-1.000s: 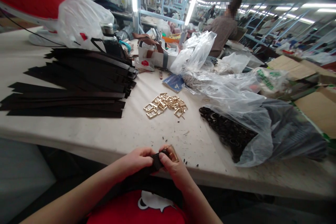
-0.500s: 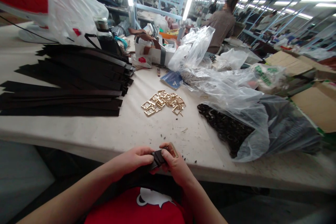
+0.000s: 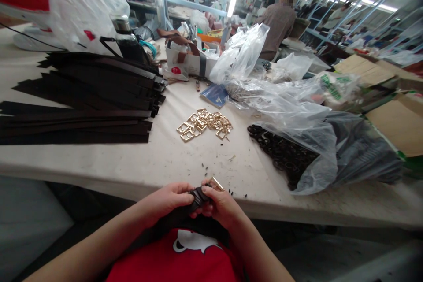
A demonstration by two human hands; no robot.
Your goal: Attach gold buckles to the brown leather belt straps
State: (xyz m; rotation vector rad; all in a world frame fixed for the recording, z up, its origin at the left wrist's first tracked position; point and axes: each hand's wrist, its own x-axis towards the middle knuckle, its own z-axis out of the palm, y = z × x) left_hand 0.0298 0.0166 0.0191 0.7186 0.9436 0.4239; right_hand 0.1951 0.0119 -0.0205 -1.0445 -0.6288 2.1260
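Both hands meet just in front of the table's near edge, pinching a black strap (image 3: pixel 197 198). My left hand (image 3: pixel 175 198) grips the strap from the left, thumb on top. My right hand (image 3: pixel 218 202) holds it from the right, and a gold buckle (image 3: pixel 215 183) sticks out above its fingers at the strap's end. The rest of the strap is hard to make out against dark clothing. Beyond the hands lies a pile of gold buckles (image 3: pixel 205 123). A large stack of black straps (image 3: pixel 89 97) is spread on the left.
On the table (image 3: pixel 165 163), a clear plastic bag (image 3: pixel 310 132) with black loops (image 3: pixel 284 154) lies right. A blue booklet (image 3: pixel 214 95) and white box (image 3: pixel 205 64) sit behind the buckles, a dark bottle (image 3: pixel 127 42) back left. Cardboard boxes (image 3: pixel 396 119) stand far right; a person (image 3: pixel 276 28) is beyond.
The view has shifted slightly, so the table items sit a little higher and further left. The buckle between my right fingers has tilted a little; both hands keep their hold on the strap.
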